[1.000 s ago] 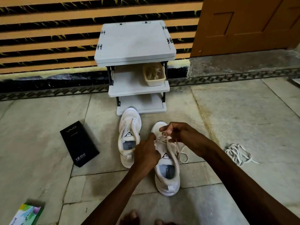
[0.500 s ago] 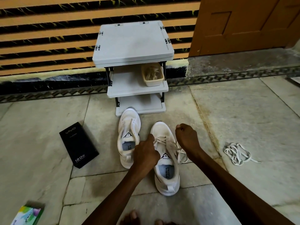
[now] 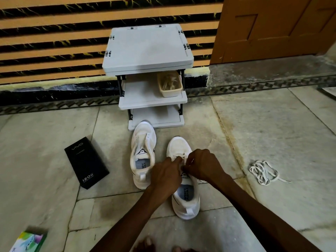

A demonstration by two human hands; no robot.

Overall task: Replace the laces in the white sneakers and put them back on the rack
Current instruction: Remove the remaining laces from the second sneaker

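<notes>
Pinching with the left hand [image 3: 166, 176], fingers curled, thumb and forefinger tips at the lace [image 3: 183, 158] over the eyelets of the half-laced sneaker [image 3: 187, 202]; much where it was half a second ago. Just right of it, meeting it above the tongue, the right hand [image 3: 203, 165], fingers curled in and nipping the same lace. Swung back in from out wide, where held up as a fist at the end of a pull. Judged from that: one crossing drawn tight, next eyelet about to be threaded, lacing on this shoe only part done. Just left of the left hand, apart from it, the bare sneaker [image 3: 143, 155], no lace showing, not yet started. Well left of that hand, a black box [image 3: 86, 163] flat on the floor [image 3: 45, 142]; farther left and nearer, a colourful packet [image 3: 27, 240] at the frame edge. Beyond both hands, the rack [image 3: 148, 50], bottom shelf at or just short of the bare sneaker's toe, with a basket [image 3: 170, 84] of laces on the middle shelf. Well right of the right hand, a loose lace pile [image 3: 263, 172]; open floor between, probably ample for another sideways pull.
</notes>
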